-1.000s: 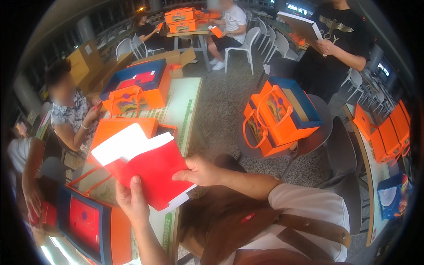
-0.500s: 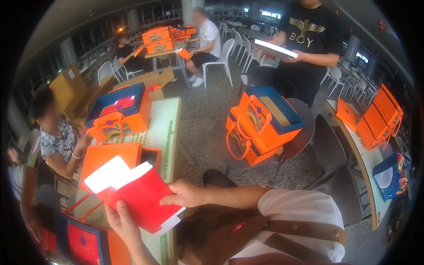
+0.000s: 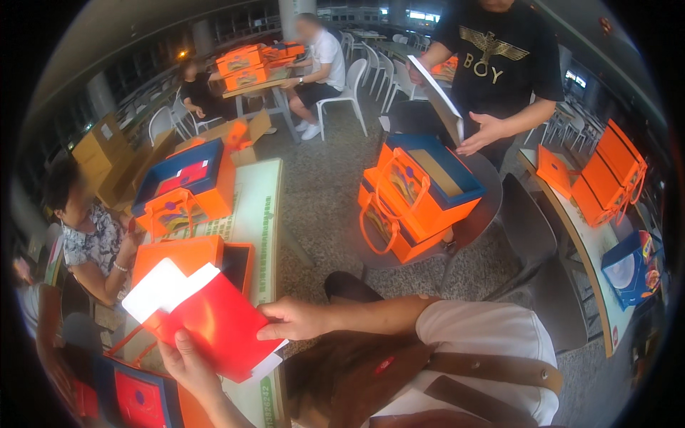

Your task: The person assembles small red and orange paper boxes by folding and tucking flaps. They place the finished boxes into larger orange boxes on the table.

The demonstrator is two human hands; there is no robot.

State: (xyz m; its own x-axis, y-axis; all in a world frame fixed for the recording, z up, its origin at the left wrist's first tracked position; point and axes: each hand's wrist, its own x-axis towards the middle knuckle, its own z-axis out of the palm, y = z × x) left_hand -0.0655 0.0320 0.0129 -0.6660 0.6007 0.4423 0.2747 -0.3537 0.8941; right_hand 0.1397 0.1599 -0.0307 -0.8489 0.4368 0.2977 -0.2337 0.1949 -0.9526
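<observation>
Between my hands is a flat red carton (image 3: 221, 324) with white flaps (image 3: 168, 292) sticking out at its far left end and a smaller white tab at the near right. My left hand (image 3: 189, 360) grips its lower left edge, thumb on the red face. The right edge is pinched by my right hand (image 3: 294, 318), its thumb on top. Just beyond the carton, an orange box (image 3: 178, 253) rests on the table (image 3: 260, 200). At the lower left, an orange box with a navy rim (image 3: 105, 385) contains a red packet (image 3: 139, 401).
Farther along the table stands an orange handled box (image 3: 221, 189) with red packets inside. Orange boxes (image 3: 421, 214) are stacked on a round grey surface. Behind them, a person (image 3: 492, 71) holds a white panel (image 3: 437, 100). Another person (image 3: 93, 242) sits at left.
The carton and both my hands have shifted slightly left and down in view. Across from me, the standing person has tilted the white panel steeply and opened one hand beside it.
</observation>
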